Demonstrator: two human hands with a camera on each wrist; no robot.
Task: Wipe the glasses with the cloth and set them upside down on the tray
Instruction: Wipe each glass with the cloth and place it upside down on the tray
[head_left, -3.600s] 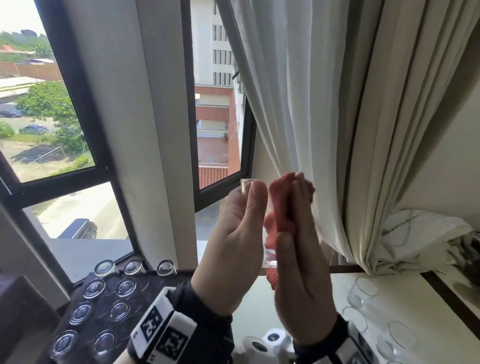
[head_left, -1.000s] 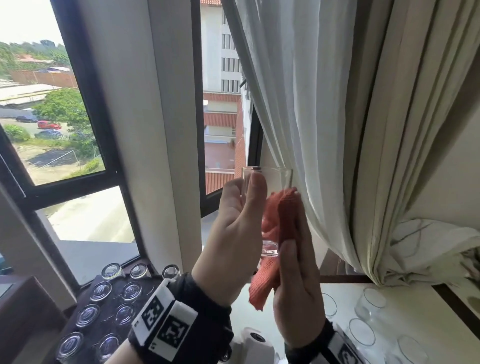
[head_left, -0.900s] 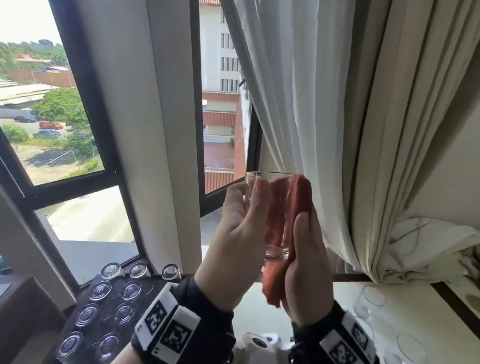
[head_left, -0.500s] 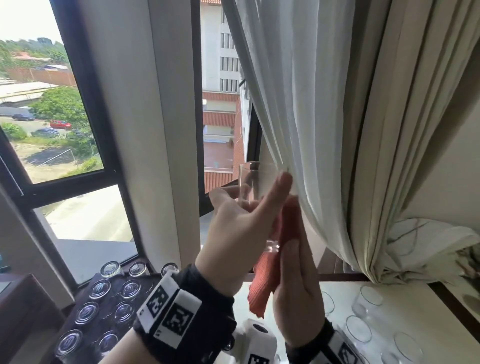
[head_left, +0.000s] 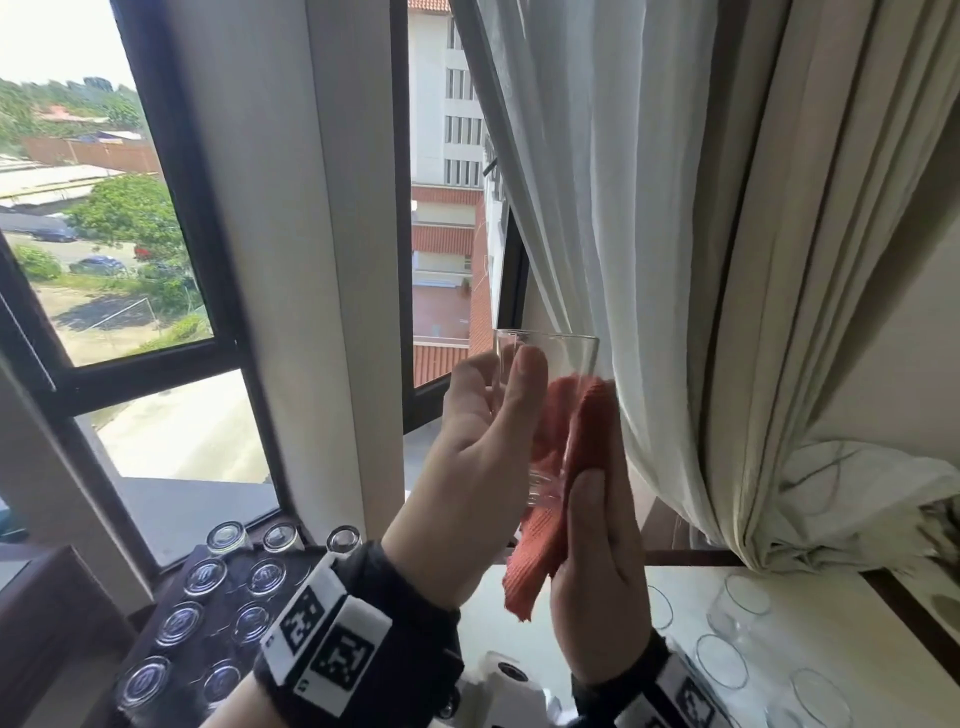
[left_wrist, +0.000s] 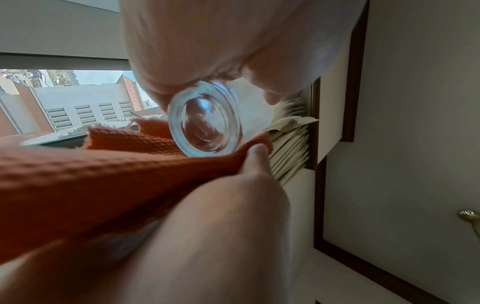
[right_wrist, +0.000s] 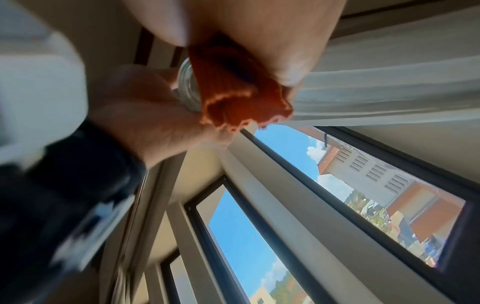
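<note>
I hold a clear glass (head_left: 550, 374) upright at chest height in front of the window. My left hand (head_left: 483, 457) grips its side, fingers curled round it. My right hand (head_left: 597, 561) presses a folded orange cloth (head_left: 571, 447) against the glass's right side, thumb on the cloth. The left wrist view shows the thick glass base (left_wrist: 205, 119) with the cloth (left_wrist: 116, 164) below it. In the right wrist view the cloth (right_wrist: 233, 92) bunches under my fingers against the glass (right_wrist: 187, 90). The dark tray (head_left: 228, 618) at lower left carries several glasses upside down.
Several upright clear glasses (head_left: 722, 660) stand on the white table (head_left: 831, 623) at lower right. A pale curtain (head_left: 649, 234) hangs right behind the held glass. The window frame (head_left: 332, 260) rises to the left of my hands.
The cloth has slid up and down the glass's side as my right hand rubbed it. My left hand's fingers shifted their hold, turning the glass.
</note>
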